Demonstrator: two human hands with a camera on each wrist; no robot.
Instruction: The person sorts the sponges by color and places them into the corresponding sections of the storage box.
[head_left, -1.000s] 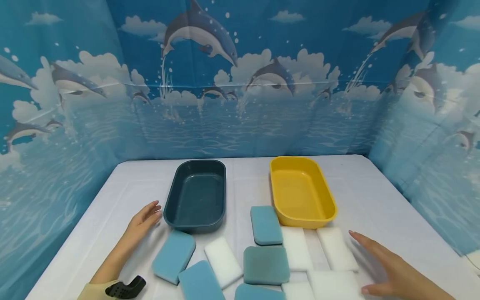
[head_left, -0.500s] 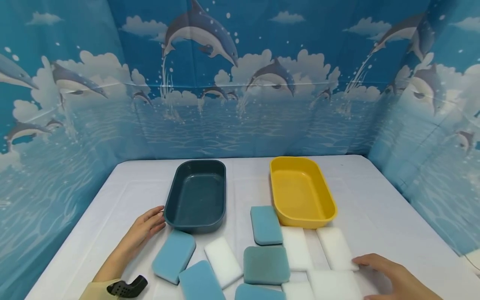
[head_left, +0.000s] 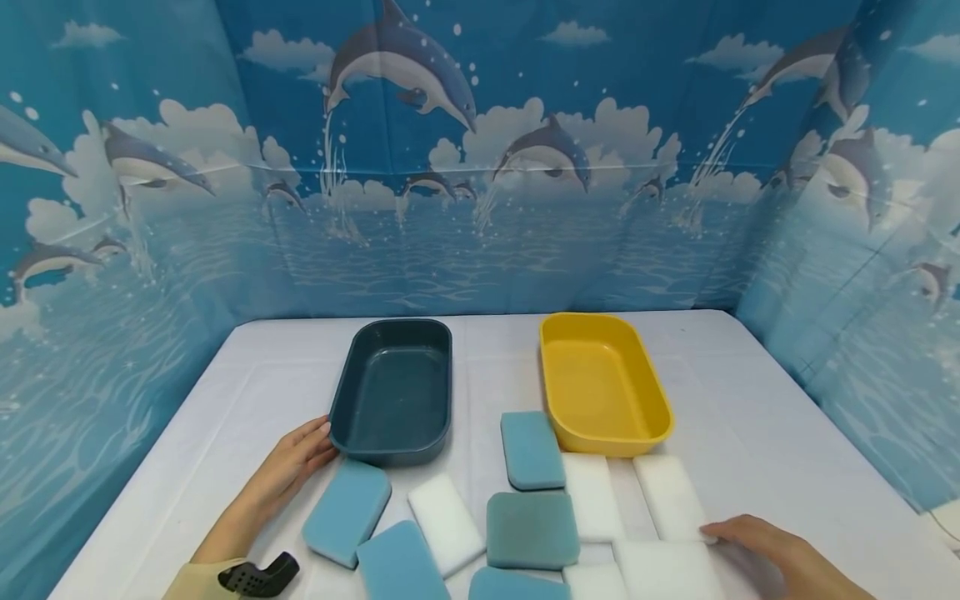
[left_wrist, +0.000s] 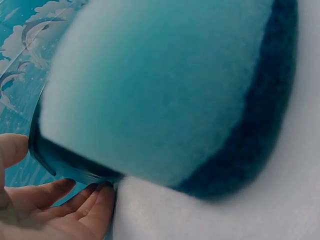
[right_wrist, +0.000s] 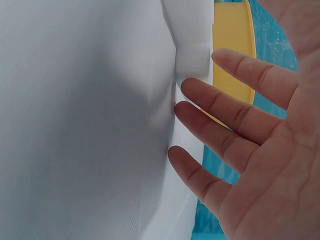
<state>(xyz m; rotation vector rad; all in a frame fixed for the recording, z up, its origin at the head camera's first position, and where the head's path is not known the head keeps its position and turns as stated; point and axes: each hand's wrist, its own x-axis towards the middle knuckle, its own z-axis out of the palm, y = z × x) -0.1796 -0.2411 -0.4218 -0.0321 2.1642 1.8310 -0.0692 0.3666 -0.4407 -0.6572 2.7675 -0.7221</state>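
At the near left corner of the dark teal tray (head_left: 397, 392), my left hand (head_left: 281, 475) rests its fairly straight fingertips against the outer wall. The left wrist view shows the thumb and fingers of that hand (left_wrist: 60, 205) at the tray's edge, behind a large blurred blue sponge (left_wrist: 160, 90). My right hand (head_left: 780, 554) lies low at the right, index fingertip beside the near end of a white sponge (head_left: 671, 498); touching or just apart, I cannot tell. Seen from the right wrist, its fingers (right_wrist: 240, 115) are spread and grip nothing.
A yellow tray (head_left: 603, 383) stands right of the teal one. Several blue sponges, such as one by my left hand (head_left: 348, 512), and several white sponges, such as a slanted one (head_left: 447, 525), lie on the white tablecloth (head_left: 750, 392). A dolphin-print curtain (head_left: 480, 250) encloses the table.
My left hand has moved slightly right, up to the teal tray's wall. My right hand has come down and nearer, its fingertip now beside the white sponge. Trays and sponges look unmoved.
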